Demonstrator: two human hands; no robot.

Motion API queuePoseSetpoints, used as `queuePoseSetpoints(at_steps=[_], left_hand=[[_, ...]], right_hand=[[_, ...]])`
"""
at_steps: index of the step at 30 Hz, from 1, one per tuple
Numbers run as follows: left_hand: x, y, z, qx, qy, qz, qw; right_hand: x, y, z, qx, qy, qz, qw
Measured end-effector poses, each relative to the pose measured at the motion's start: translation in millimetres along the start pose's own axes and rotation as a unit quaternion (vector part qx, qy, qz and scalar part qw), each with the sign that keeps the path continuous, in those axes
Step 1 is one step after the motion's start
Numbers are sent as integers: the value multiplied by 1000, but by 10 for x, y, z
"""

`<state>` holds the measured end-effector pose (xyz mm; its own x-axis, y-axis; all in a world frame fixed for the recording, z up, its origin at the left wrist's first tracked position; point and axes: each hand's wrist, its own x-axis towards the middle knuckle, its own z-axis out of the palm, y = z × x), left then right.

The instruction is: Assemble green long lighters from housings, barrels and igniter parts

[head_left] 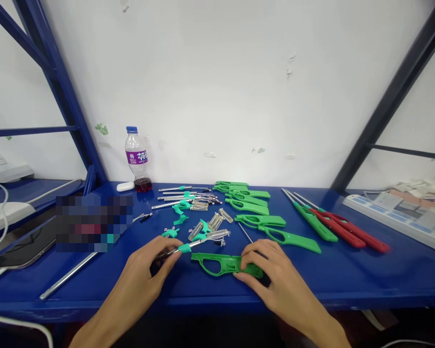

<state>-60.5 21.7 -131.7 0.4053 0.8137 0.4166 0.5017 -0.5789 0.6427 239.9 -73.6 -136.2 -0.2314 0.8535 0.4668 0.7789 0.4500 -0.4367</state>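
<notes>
My left hand [148,263] pinches a metal lighter tube [199,241] by its near part, where a teal collar sits; wires hang at its far end. Under the fingers of my right hand [270,270] lies a green lighter half-shell [217,265], its hollow inside facing up and its handle end gripped. Just beyond the hands are several clear fuel tanks [214,222] and teal triggers [181,220]. More metal tubes with wires [181,197] lie farther back. Several green half-shells [261,220] are spread at the back, right of centre.
Assembled green [317,223] and red lighters [342,229] lie to the right, near a white power strip [395,222]. A drink bottle [137,162] stands by the wall. At left are a phone [23,244], a blurred-out patch and another metal tube [70,275]. Blue frame posts rise on both sides.
</notes>
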Motion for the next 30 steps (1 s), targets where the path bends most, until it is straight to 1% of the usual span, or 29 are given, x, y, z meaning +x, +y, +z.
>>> queuePoseSetpoints(at_steps=[4,10,12,16,18,22,25,28,30], left_hand=[[-11,-28,13,-18,7,3,1000],[-18,3,-12,-40,-9,11,999],[-7,8,-27,-37,-9,8,999],[-1,-1,-44,-24,-13,-7,1000],[-14,-3,-41,-1,-18,-7,1000],[-59,14,-10,56,-35,18,998],[-91,24,30,94,-27,42,994],[-111,19,66,107,-23,59,992],[-113,18,78,106,-28,83,990]], right_hand=[[-7,17,2,5,-2,-7,1000],[-7,33,-13,13,-6,-13,1000],[-14,31,-18,17,-3,-6,1000],[-39,25,-27,33,1,30,999],[-46,28,-28,30,-4,28,999],[-39,48,-28,23,-10,15,1000],[-26,68,-26,18,-7,-6,1000],[-19,86,-20,20,-4,-21,1000],[-18,96,-15,18,-5,-30,999]])
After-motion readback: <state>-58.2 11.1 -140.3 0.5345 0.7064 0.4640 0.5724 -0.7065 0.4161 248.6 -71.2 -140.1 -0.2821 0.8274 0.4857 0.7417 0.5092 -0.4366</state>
